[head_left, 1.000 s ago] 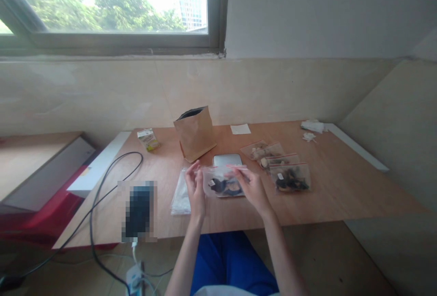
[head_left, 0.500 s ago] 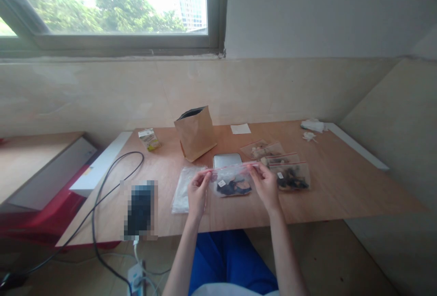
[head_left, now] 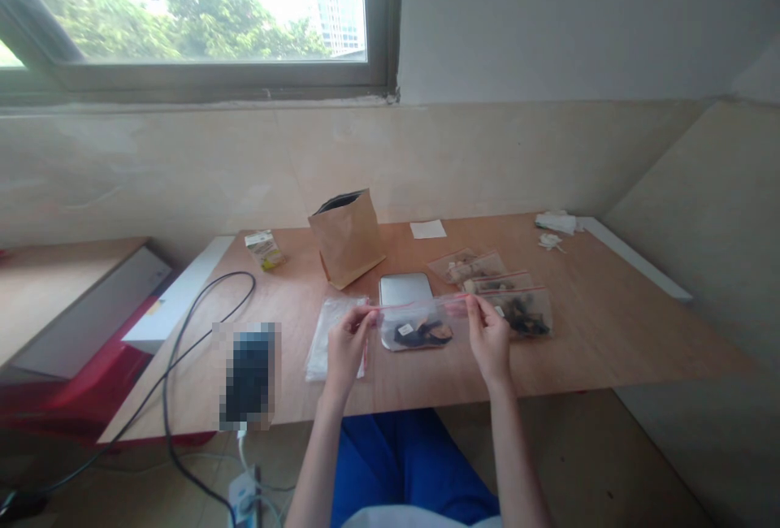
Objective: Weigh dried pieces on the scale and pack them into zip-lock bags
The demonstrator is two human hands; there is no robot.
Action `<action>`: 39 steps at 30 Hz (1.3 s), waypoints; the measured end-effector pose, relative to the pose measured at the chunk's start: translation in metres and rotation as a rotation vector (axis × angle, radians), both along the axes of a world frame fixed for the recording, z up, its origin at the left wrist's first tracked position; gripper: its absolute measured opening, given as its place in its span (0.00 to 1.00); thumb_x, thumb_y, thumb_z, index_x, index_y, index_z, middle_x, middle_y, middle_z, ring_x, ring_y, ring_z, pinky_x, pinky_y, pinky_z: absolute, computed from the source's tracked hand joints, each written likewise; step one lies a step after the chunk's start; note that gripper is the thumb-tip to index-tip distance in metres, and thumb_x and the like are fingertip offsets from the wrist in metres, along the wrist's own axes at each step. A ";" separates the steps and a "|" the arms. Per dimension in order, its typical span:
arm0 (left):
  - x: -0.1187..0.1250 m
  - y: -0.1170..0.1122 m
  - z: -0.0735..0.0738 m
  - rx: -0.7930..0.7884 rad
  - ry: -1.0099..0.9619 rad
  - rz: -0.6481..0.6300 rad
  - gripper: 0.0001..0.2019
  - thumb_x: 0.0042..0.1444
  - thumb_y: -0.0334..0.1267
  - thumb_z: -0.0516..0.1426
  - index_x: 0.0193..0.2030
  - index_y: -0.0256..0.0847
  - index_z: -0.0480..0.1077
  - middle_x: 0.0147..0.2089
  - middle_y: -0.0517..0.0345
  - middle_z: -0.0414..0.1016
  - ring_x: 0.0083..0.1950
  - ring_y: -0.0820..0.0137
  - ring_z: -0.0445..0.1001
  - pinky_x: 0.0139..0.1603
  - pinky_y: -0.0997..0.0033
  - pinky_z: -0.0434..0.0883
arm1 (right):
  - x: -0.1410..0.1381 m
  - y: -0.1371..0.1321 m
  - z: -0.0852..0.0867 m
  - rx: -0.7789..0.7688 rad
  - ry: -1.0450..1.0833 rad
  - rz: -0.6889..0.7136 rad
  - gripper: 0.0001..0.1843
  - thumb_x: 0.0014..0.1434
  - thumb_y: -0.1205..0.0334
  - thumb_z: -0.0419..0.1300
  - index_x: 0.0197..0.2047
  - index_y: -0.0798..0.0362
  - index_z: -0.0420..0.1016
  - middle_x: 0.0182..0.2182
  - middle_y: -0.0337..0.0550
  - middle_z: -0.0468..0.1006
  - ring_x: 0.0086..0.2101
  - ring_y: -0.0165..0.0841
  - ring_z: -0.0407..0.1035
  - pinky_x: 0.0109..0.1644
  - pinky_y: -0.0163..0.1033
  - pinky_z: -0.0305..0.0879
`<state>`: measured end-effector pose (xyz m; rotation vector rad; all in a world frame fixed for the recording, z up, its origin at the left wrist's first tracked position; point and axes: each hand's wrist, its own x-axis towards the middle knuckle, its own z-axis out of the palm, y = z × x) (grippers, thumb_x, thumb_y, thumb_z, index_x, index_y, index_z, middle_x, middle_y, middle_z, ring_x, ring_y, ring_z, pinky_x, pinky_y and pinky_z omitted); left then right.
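A clear zip bag [head_left: 420, 326] with dark pieces and a small white tag inside hangs just above the wooden table [head_left: 609, 333], stretched between both hands. My left hand [head_left: 345, 343] pinches the red zip strip at its left end. My right hand [head_left: 489, 335] pinches the same strip at its right end. The bag hangs in front of a flat silver box [head_left: 405, 288]. Several filled zip bags [head_left: 509, 300] lie in a row just right of my right hand. A pile of empty clear bags [head_left: 332, 335] lies under my left hand.
An open brown paper bag [head_left: 348, 236] stands behind the silver box. A small carton [head_left: 263, 248] lies at the back left, a white slip [head_left: 427, 229] and crumpled white bits [head_left: 556, 224] at the back. A black cable [head_left: 201, 325] loops past a blurred phone [head_left: 246, 375] at the left.
The bag went from loosely held to stretched out by its zip strip. My hands moved apart to its two ends, and my right hand slid rightward along the strip.
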<state>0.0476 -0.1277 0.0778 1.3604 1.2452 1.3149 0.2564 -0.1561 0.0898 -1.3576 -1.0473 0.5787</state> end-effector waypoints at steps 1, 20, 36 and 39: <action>0.000 -0.001 0.001 0.026 0.052 0.001 0.10 0.51 0.44 0.57 0.30 0.39 0.71 0.28 0.58 0.75 0.32 0.69 0.74 0.35 0.71 0.71 | 0.000 0.000 -0.002 0.012 -0.008 -0.016 0.21 0.56 0.43 0.53 0.33 0.53 0.72 0.29 0.47 0.80 0.30 0.38 0.75 0.38 0.41 0.71; 0.024 -0.010 0.009 -0.032 -0.408 0.006 0.15 0.56 0.51 0.52 0.38 0.41 0.61 0.36 0.58 0.72 0.39 0.70 0.75 0.43 0.67 0.71 | -0.014 0.001 -0.004 0.069 0.045 0.103 0.15 0.54 0.48 0.58 0.31 0.53 0.72 0.27 0.42 0.78 0.32 0.35 0.73 0.40 0.39 0.68; 0.018 -0.010 0.015 0.055 -0.283 0.025 0.10 0.52 0.44 0.58 0.32 0.39 0.71 0.30 0.60 0.74 0.34 0.73 0.72 0.38 0.76 0.67 | -0.020 -0.005 0.010 0.054 0.066 0.018 0.16 0.54 0.48 0.58 0.31 0.53 0.74 0.26 0.42 0.79 0.31 0.37 0.73 0.40 0.43 0.68; 0.017 -0.011 0.017 0.050 -0.233 0.024 0.10 0.53 0.44 0.58 0.33 0.39 0.72 0.29 0.60 0.74 0.33 0.73 0.72 0.37 0.76 0.67 | -0.020 -0.006 0.012 0.046 0.057 0.016 0.16 0.54 0.48 0.58 0.31 0.53 0.75 0.28 0.43 0.80 0.33 0.37 0.74 0.41 0.43 0.68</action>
